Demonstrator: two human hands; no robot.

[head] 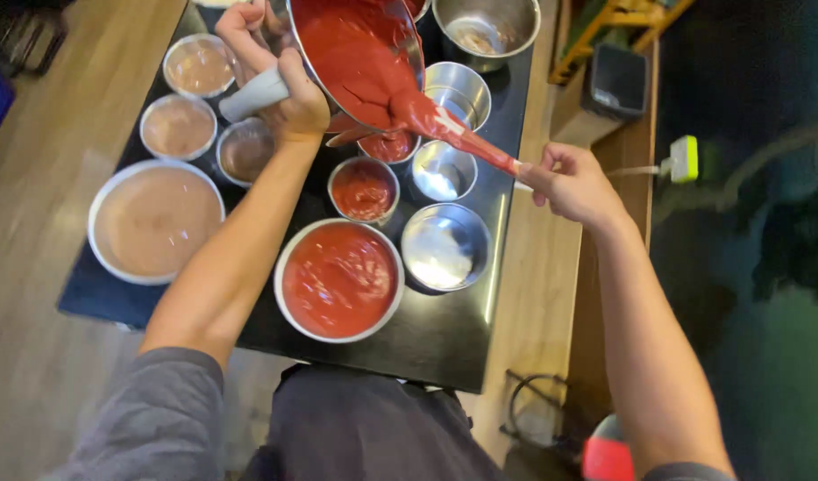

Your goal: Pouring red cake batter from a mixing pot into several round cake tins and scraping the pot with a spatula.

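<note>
My left hand [280, 85] grips the pale handle [253, 93] of a steel mixing bowl [360, 53], tilted and coated in red batter. My right hand [569, 183] holds a spatula [453, 129] smeared in red, its blade at the bowl's lower lip. Batter runs down into a small round tin [388, 147] right under the lip. Below it stand a small tin of red batter [364, 190] and a large tin of red batter [339, 281].
A black tray [445, 338] on a wooden table carries the tins. Three empty steel tins [445, 247] stand on the right. Brown-batter tins, one large [155, 221] and several small, fill the left. A steel bowl [486, 27] sits at the back right.
</note>
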